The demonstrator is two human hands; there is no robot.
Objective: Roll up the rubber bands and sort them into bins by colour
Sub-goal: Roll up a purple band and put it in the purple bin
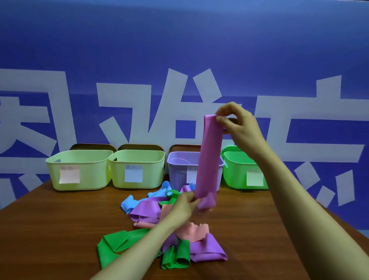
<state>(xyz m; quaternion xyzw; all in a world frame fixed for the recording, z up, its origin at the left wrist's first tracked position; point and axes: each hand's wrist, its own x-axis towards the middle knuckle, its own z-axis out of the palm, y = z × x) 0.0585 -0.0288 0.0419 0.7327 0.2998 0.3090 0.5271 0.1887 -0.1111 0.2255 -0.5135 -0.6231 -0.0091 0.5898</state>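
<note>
A tangled pile of multicoloured flat rubber bands (197,230) lies on the middle of the wooden desk (50,229). Above it, the left hand (183,206) pinches the bottom and the right hand (236,122) pinches the top of an upright purple rubber band (210,157). Along the far edge stand two pale-yellow plastic bins (90,172) (153,172), a lilac bin (176,173) and a green bin (234,175), contents unseen.

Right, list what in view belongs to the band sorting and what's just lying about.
Job: magenta band, pinched by left hand and right hand; loose band pile; far-left pale green bin, pale green bin beside it, lilac bin, green bin, each labelled.
Just there: table; blue lettered wall; brown rounded backs behind bins.
</note>
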